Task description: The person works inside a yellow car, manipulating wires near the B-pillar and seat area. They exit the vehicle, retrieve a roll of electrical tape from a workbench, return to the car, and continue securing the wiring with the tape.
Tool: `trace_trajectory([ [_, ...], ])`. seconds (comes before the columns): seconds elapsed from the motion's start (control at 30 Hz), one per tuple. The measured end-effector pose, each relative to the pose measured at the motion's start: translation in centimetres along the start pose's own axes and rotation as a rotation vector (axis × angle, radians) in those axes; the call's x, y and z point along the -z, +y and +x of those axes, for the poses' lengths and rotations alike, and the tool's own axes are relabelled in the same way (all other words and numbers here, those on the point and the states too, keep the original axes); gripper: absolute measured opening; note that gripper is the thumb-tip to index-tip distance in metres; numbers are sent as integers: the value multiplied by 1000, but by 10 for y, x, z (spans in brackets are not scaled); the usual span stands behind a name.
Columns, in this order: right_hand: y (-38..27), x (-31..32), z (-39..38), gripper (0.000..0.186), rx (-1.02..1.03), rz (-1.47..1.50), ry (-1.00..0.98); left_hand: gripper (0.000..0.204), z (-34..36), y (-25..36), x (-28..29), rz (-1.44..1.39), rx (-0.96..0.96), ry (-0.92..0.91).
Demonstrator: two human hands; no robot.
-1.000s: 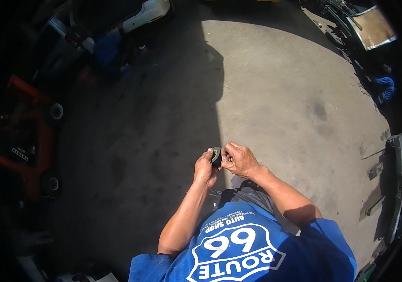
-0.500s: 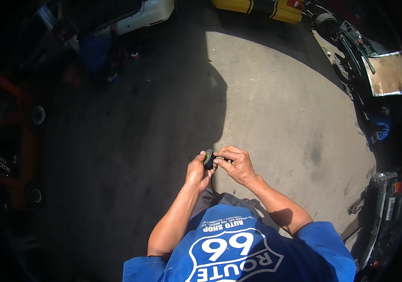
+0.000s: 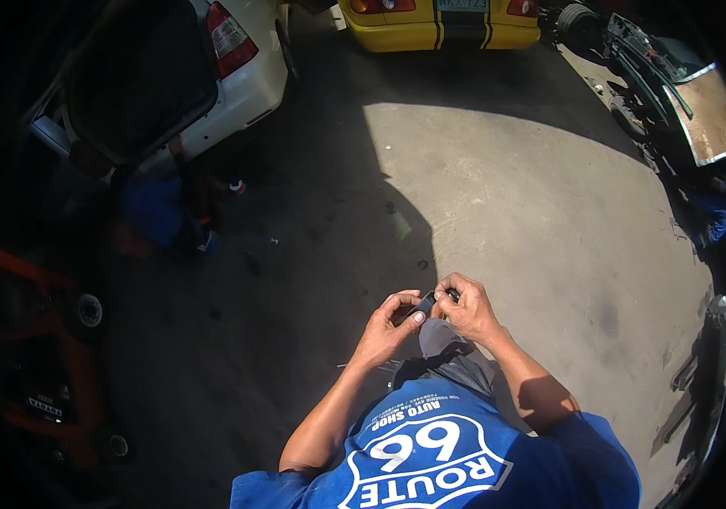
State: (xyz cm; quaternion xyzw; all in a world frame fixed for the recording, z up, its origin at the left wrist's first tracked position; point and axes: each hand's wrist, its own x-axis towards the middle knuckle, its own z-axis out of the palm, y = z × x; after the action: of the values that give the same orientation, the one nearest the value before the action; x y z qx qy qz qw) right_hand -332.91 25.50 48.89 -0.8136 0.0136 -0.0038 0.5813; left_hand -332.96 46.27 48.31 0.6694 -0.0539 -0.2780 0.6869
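In front of my body, my left hand (image 3: 387, 329) grips a small black roll (image 3: 423, 304) between thumb and fingers. It looks like electrical tape and is seen edge-on now; its green core showed earlier. Close beside it my right hand (image 3: 468, 310) is closed in a pinch at the roll's right side. A small dark bit (image 3: 453, 295) shows among the right fingers, too small to name. Whether it joins the roll I cannot tell.
A white car (image 3: 244, 97) with its rear open stands far left, a person in blue (image 3: 155, 208) low beside it. A yellow car (image 3: 418, 34) is ahead. An orange vehicle (image 3: 66, 373) stands left. Car parts and a panel (image 3: 711, 114) line the right, near another person in blue (image 3: 711, 216).
Both hands have shifted right and slightly down in the picture, with the roll turned edge-on. The view has tilted up, showing more of the white and yellow cars.
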Motion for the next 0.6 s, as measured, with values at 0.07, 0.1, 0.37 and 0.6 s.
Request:
trace_trajectory([
  [0.07,-10,7,74,16,2,-19,-121,27,54,33,28,305,32,-32],
  [0.1,-17,9,98,17,-45,-35,-177,29,74,47,39,275,76,-32],
  [0.37,-40,-16,328,23,-54,22,-395,41,232,106,154,303,-224,169],
  [0.6,-59,-27,514,24,-130,-19,-326,38,405,162,268,21,-184,22],
])
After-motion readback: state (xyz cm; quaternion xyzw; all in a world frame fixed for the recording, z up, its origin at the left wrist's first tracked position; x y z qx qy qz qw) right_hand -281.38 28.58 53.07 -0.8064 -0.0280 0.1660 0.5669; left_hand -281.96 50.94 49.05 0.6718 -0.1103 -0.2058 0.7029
